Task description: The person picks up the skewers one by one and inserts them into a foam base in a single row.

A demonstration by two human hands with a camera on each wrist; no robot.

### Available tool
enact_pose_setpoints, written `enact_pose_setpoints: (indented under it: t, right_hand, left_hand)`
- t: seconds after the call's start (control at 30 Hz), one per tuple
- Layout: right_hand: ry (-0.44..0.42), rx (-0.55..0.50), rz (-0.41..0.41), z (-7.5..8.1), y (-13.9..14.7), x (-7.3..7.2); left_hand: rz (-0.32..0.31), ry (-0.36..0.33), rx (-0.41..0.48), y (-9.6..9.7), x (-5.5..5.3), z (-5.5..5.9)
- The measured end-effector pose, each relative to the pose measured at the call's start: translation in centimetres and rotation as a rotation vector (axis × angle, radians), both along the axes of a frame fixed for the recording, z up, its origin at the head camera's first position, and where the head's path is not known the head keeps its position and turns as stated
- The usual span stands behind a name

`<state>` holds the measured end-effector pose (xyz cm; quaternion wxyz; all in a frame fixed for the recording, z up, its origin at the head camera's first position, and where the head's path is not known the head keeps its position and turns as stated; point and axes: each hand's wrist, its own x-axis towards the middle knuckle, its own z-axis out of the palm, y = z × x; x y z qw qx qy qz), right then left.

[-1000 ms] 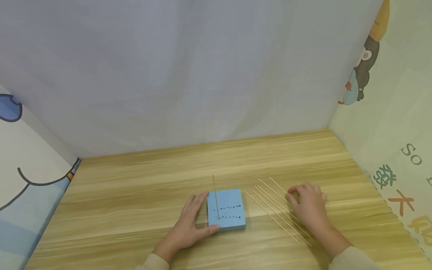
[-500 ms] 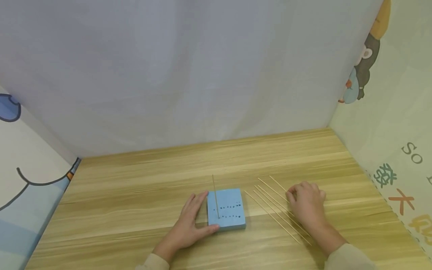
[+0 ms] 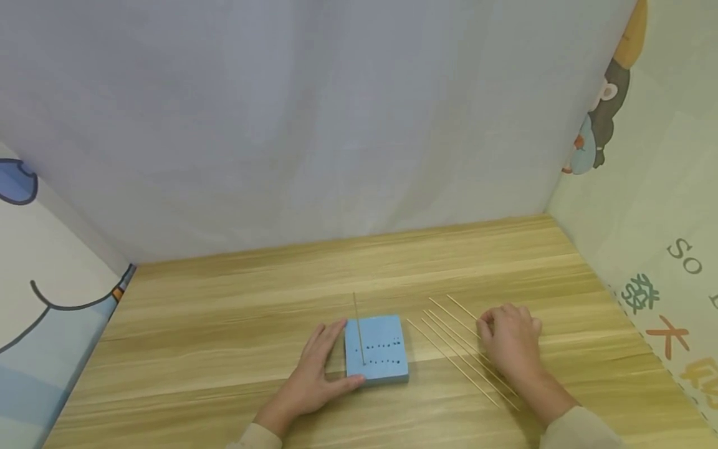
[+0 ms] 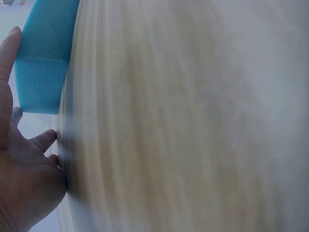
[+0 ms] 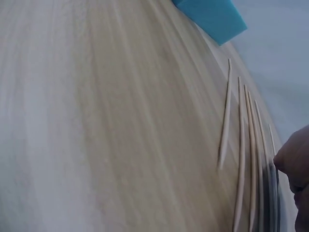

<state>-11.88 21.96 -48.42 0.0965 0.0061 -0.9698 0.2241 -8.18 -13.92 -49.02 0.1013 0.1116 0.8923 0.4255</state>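
Observation:
A blue foam block (image 3: 387,328) with rows of small dark holes lies on the table. One thin bamboo skewer (image 3: 358,324) stands up from its left part, leaning slightly. My left hand (image 3: 314,377) rests around the block's left side, fingers straight at the far left corner and thumb on the front edge. To the right, several bamboo skewers (image 3: 449,348) lie side by side at a slant. My right hand (image 3: 513,340) is over the rightmost ones, thumb and forefinger pinching a skewer (image 3: 461,307). In the right wrist view a fingertip (image 5: 287,157) meets this skewer; the grip itself is partly hidden.
The wood-grain table (image 3: 235,299) runs back to a pale grey curtain (image 3: 336,125). Printed panels border it at the left (image 3: 50,262) and right (image 3: 645,206). In the left wrist view the block's side (image 4: 41,84) stands beside the thumb.
Almost nothing moves. The right hand turns slightly and its fingertips draw closer together at the rightmost skewers; the left hand and the block stay in place.

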Motion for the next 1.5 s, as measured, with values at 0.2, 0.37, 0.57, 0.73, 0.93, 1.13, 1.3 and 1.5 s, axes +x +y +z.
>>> enact_pose_setpoints:
  t: [0.2, 0.37, 0.57, 0.73, 0.93, 1.13, 1.3, 1.5]
  right_hand:
    - [-0.021, -0.09, -0.017, 0.8, 0.6, 0.0]
    - [0.037, -0.227, -0.024, 2.6, 0.7, 0.0]
    - [0.139, -0.454, 0.025, 4.7, 0.1, 0.2]
    - [0.277, -0.732, 0.107, 5.9, -1.5, 0.6]
    - [0.349, -1.146, 0.36, 7.0, -4.4, 0.9]
    - [0.331, -1.232, 0.499, 7.2, -8.5, 1.1]
    - [0.316, -1.248, 0.569, 6.5, -12.1, 1.2]
    - [0.241, -1.279, 0.573, 5.8, -15.0, 1.5]
  left_hand:
    - [0.006, -0.002, 0.004, -0.1, 0.1, -0.1]
    - [0.013, -0.005, 0.009, -0.2, 0.1, -0.1]
    - [0.022, -0.001, 0.006, -0.3, 0.2, -0.1]
    - [0.029, -0.005, 0.012, -0.3, 0.4, -0.1]
    - [0.018, 0.001, 0.013, -0.4, 0.4, 0.0]
    - [0.02, 0.011, 0.015, -0.3, 0.3, 0.1]
    - [0.018, 0.005, 0.029, -0.2, 0.2, 0.2]
    - [0.013, 0.009, 0.036, -0.1, 0.2, 0.2]
